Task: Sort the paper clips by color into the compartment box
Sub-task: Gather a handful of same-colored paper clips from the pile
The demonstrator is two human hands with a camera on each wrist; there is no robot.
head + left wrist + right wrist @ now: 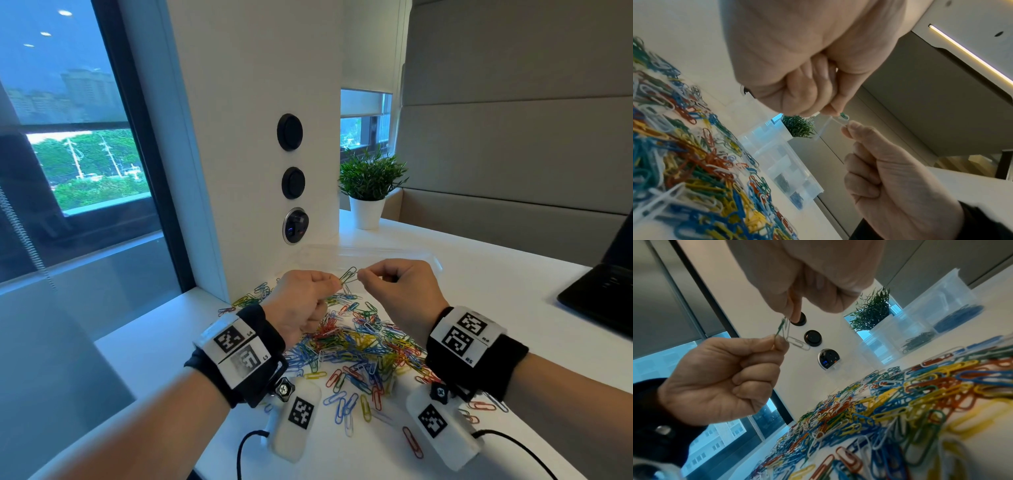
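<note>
White desk under us, by a window. Above it we hold two linked clips between our hands: a green clip and a white clip hooked together. Our left hand pinches the green clip between thumb and forefinger, the other fingers curled in. Our right hand pinches the white clip the same way, fingers tucked. Below the hands lies the pile of clips in red, blue, green, yellow and white, spread loose on the desk. Just beyond the pile sits the clear box, with blue clips in one compartment and dark green clips in the next. Behind it stands a potted plant, and a laptop lies at far right.
</note>
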